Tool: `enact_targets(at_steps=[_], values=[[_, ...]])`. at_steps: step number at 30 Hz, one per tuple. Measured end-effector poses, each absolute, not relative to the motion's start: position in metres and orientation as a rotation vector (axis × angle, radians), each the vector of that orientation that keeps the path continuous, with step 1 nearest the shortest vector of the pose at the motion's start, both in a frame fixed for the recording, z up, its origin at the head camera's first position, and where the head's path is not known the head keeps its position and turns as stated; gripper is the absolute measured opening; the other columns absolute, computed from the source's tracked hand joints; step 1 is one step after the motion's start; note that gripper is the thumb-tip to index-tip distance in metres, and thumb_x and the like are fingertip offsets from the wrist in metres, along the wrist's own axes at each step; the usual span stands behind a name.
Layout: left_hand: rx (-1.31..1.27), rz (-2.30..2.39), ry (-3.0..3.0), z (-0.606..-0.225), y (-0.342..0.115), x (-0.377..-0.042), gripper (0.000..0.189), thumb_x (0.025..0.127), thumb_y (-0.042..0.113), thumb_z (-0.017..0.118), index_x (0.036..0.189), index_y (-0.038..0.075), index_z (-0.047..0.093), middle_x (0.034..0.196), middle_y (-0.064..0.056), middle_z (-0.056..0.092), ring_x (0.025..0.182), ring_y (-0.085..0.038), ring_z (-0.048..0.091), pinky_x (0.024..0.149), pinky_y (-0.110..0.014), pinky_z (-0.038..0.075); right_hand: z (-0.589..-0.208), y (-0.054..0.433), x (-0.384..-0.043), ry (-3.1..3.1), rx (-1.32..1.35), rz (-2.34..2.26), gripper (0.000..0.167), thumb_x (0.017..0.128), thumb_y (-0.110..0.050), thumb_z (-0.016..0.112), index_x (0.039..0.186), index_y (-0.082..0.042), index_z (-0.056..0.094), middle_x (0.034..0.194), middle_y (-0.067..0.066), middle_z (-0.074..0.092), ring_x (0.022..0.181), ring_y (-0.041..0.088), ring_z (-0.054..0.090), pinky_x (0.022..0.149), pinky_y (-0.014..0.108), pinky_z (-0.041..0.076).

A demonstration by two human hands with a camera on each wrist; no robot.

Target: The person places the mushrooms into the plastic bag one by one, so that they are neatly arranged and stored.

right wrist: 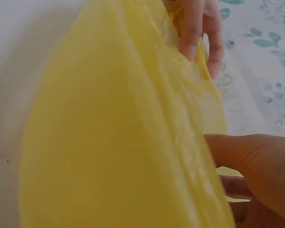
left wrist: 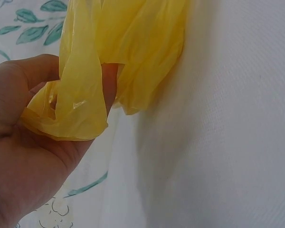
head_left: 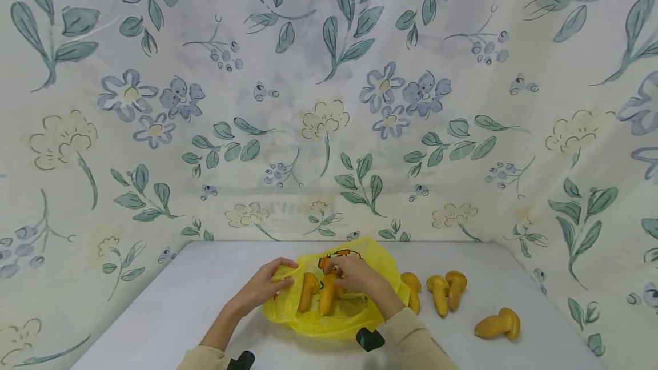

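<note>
As the left hand (head_left: 263,284) grips the bag (head_left: 382,258), the right hand (head_left: 356,276) pinches a mushroom (head_left: 327,301) inside by its top.

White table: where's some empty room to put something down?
The widest bare patch on the white table lies between its left edge and the left hand. Another lies at the far right corner, behind the lone golden mushroom-shaped piece. It's crowded around the thin yellow plastic bag and the right hand, and just right of the bag, with three similar pieces.

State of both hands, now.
Left hand: closed, holding the yellow bag by its edge.
Right hand: at a mushroom; whether gripping it cannot be told.
</note>
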State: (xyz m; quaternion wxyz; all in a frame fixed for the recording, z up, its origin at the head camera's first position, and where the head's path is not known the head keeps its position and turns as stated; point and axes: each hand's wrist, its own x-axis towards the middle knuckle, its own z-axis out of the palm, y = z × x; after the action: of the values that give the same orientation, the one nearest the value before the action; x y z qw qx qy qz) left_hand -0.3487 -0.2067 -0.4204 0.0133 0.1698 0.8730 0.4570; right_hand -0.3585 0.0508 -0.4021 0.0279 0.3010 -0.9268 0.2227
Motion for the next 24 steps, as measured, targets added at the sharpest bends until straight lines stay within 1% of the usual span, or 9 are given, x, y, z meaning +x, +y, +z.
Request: enact_targets(at_steps=[7,11,17,24], values=[[0.510,1.425,2.725,-0.421,-0.206,-0.349,0.031,0.094,0.015,0.064,0.123,0.009,0.057,0.129,-0.017,0.056,0.092,-0.020,0.052,0.063,-0.028,0.047,-0.409,0.051,-0.359,-2.889,0.869,0.754,0.022,0.088,-0.005,0.067,0.108,-0.016,0.069,0.096,0.001,0.069,0.079,0.010,0.056,0.067,0.021,0.047],[0.498,1.426,2.725,-0.421,-0.205,-0.350,0.031,0.094,0.015,0.064,0.123,0.010,0.058,0.129,-0.016,0.056,0.092,-0.020,0.052,0.063,-0.028,0.047,-0.411,0.051,-0.359,-2.869,0.870,0.770,0.022,0.088,-0.004,0.066,0.108,-0.014,0.069,0.095,0.002,0.068,0.077,0.009,0.055,0.067,0.020,0.046],[0.480,1.431,2.717,-0.421,-0.204,-0.350,0.031,0.094,0.015,0.064,0.124,0.010,0.057,0.126,-0.015,0.057,0.086,-0.019,0.053,0.060,-0.028,0.047,-0.412,0.052,-0.361,-2.855,0.868,0.776,0.022,0.088,-0.004,0.065,0.108,-0.014,0.069,0.096,0.001,0.068,0.075,0.009,0.054,0.066,0.020,0.046],[0.459,1.449,2.699,-0.420,-0.205,-0.348,0.032,0.094,0.017,0.064,0.125,0.010,0.057,0.125,-0.014,0.057,0.084,-0.018,0.052,0.059,-0.028,0.047,-0.413,0.049,-0.362,-2.856,0.861,0.801,0.021,0.088,-0.003,0.065,0.106,-0.015,0.069,0.093,0.001,0.069,0.071,0.007,0.052,0.061,0.019,0.044]])
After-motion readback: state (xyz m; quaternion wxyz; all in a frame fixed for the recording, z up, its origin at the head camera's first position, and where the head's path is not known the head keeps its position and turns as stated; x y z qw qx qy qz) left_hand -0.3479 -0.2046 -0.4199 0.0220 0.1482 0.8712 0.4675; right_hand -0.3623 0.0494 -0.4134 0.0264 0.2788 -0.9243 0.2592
